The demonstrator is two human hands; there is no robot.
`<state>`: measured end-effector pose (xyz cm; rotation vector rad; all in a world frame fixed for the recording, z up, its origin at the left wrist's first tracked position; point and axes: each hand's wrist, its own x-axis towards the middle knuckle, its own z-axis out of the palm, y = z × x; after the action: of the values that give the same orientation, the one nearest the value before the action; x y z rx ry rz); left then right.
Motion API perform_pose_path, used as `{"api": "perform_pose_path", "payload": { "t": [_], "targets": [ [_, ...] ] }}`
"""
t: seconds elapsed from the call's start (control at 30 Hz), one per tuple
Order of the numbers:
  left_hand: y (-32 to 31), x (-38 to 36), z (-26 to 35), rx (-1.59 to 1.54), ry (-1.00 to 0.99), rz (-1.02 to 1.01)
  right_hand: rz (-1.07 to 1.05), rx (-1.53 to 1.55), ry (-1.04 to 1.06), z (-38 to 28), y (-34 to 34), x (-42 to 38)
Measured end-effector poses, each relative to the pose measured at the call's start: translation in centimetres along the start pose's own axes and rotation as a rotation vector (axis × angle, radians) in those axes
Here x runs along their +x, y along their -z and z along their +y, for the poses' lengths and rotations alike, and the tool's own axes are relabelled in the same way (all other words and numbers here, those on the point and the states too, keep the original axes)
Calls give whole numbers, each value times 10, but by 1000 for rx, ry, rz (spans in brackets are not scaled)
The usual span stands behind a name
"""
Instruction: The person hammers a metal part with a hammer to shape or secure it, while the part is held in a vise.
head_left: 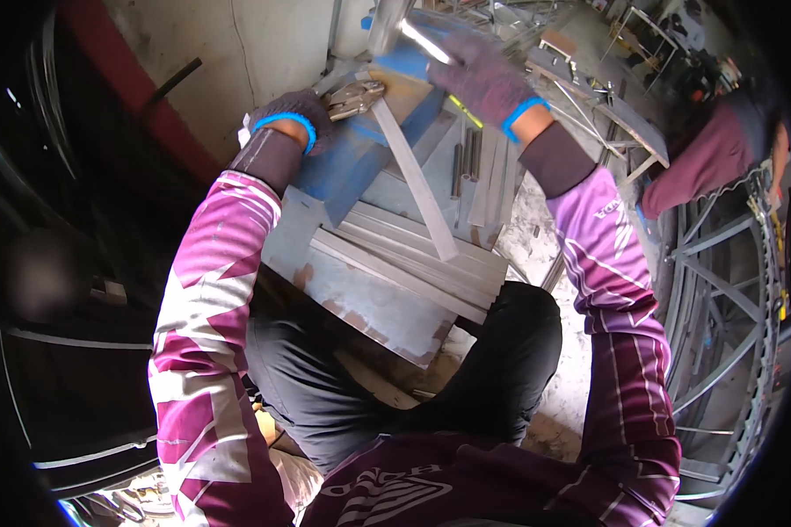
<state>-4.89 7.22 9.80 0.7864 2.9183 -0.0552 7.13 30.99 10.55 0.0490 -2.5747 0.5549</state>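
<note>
My left hand (301, 120), in a dark knit glove with a blue cuff, is closed round a pair of locking pliers (353, 100). The jaws grip the far end of a flat metal strip (416, 180), which slants toward me over the stacked strips. Raised above the blue metal block (343, 167), my gloved right hand (488, 83) is wrapped round a hammer (426, 42) with a shiny handle. Motion blurs the hammer's head and my right fingers. Under the pliers, the block's brownish top (404, 92) partly shows.
Several flat metal strips (404, 255) lie on the metal table (351, 294) before my knees. Short dark tubes (466, 162) lie beyond them. A metal truss frame (721, 290) stands at right, near another person's maroon-clad leg (707, 162). A wall (277, 44) rises behind the block.
</note>
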Motion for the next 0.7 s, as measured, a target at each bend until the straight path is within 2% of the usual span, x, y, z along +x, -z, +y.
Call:
{"api": "perform_pose_path", "payload": {
  "t": [0.03,0.07,0.13,0.17,0.23,0.27,0.33,0.37,0.43,0.47,0.53,0.6,0.67,0.7],
  "targets": [
    [-4,3,-2,-15,-15,37,72,-11,26,-10,9,8],
    [-9,6,-5,-27,-30,71,45,-3,28,-29,19,11],
    [-11,4,-6,-48,-28,141,304,133,52,-66,34,13],
    [-7,2,-4,-45,-21,125,291,139,57,-44,27,25],
    [-6,3,-4,-38,-16,107,368,-1077,616,27,4,48],
    [-7,3,-3,-48,-14,121,366,-1076,615,27,-14,36],
    [-10,4,-2,-53,-22,143,80,-216,115,11,-42,4],
    [-12,6,-3,-60,-16,136,97,-222,120,9,-38,1],
    [-2,-2,-1,-42,-22,70,-124,-130,-65,5,-35,-6],
    [-4,-1,-3,-40,-26,72,-120,-131,-67,3,-39,-18],
    [-13,10,-7,-92,-3,8,50,184,-105,-3,-46,-47],
    [-19,9,-10,-122,-6,34,85,370,-274,-23,-48,-82],
    [-19,2,-8,-78,-2,-18,25,456,-425,-34,-53,-111],
    [-21,-3,-6,-30,-24,32,32,462,-430,-34,-61,-125]
  ]
}}
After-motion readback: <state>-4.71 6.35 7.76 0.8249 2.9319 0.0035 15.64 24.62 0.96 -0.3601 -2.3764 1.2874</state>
